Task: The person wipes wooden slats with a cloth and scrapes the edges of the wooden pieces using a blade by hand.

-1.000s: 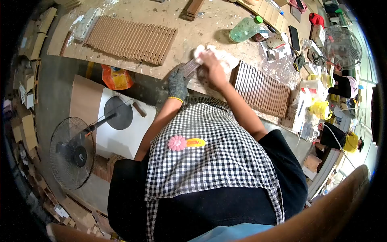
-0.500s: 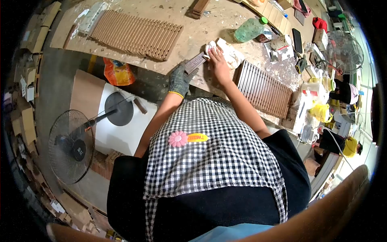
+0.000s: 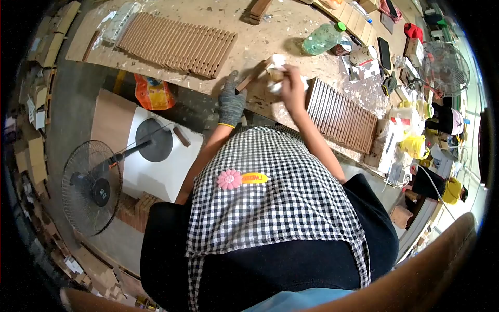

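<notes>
My left hand [image 3: 232, 100], in a dark grey knit glove with a yellow cuff edge, grips the near end of a short brown wooden strip [image 3: 249, 79] at the table's front edge. Bare and a little blurred, my right hand [image 3: 293, 89] closes on a crumpled white cloth [image 3: 276, 61] by the strip's far end. Whether the cloth touches the strip I cannot tell. A row of brown wooden strips [image 3: 340, 112] lies just right of my right hand. Another long row of strips [image 3: 176, 44] lies to the left.
A green-capped bottle [image 3: 323, 39] stands behind the cloth, near a paper cup [image 3: 364, 54] and a phone [image 3: 383, 52]. More wooden pieces [image 3: 257, 10] lie at the back. A standing fan [image 3: 93, 187] is on the floor at left, and an orange bag [image 3: 154, 92] is under the table edge.
The strip has turned over or tilted, now showing a lighter narrow side. My right hand has lifted and shifted slightly right, bunching the cloth. My left hand has moved a little left.
</notes>
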`<state>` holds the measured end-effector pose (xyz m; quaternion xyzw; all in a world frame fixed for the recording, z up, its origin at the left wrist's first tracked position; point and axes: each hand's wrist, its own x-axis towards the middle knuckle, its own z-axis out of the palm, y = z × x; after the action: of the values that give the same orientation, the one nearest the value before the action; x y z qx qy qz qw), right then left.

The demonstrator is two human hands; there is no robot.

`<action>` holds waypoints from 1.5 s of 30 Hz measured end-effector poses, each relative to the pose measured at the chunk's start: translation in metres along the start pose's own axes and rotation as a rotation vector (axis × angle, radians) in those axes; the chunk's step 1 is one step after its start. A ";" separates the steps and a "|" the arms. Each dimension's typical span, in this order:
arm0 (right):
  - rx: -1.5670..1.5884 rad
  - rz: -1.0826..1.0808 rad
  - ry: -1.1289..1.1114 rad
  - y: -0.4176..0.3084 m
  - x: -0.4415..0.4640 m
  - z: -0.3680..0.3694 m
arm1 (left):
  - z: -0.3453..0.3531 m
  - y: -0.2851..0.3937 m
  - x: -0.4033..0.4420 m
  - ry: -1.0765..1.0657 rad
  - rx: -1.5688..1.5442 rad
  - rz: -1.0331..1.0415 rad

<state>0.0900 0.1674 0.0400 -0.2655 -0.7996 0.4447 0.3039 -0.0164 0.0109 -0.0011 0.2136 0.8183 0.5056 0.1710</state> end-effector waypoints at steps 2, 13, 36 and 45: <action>-0.272 -0.342 -0.331 -0.016 -0.013 0.032 | 0.015 -0.043 0.010 -0.084 -0.048 0.056; -0.432 -0.244 -0.188 0.083 0.068 0.022 | -0.009 0.012 0.001 -0.046 0.141 -0.045; 0.603 0.283 0.176 -0.040 0.070 -0.039 | -0.093 0.065 0.039 0.040 -0.818 -0.197; 0.976 0.591 0.477 -0.033 0.022 -0.118 | -0.010 0.095 0.229 0.046 -1.034 -0.240</action>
<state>0.1557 0.2318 0.1241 -0.3983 -0.3064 0.7530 0.4248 -0.1990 0.1607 0.0737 -0.0048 0.4842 0.8246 0.2926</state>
